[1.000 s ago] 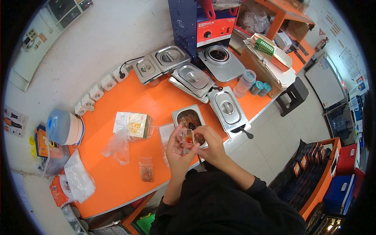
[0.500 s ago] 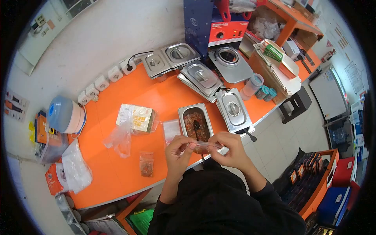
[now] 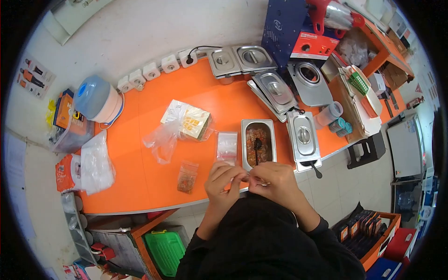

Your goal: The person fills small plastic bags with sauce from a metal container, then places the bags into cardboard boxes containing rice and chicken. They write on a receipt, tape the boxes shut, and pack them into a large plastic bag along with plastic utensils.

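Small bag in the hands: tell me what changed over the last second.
A second ago the left hand held the small bag open and upright over the pan while the right hand worked at its mouth. Now both hands have drawn toward the body and pinch its top edge together, hiding most of it. The spoon stays in the pan; the filled bag and empty bags have not moved.

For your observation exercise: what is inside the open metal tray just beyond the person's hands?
The open metal tray holds a reddish-brown chunky food with a dark spoon lying in it. The food covers the tray's bottom, so that cannot be seen.
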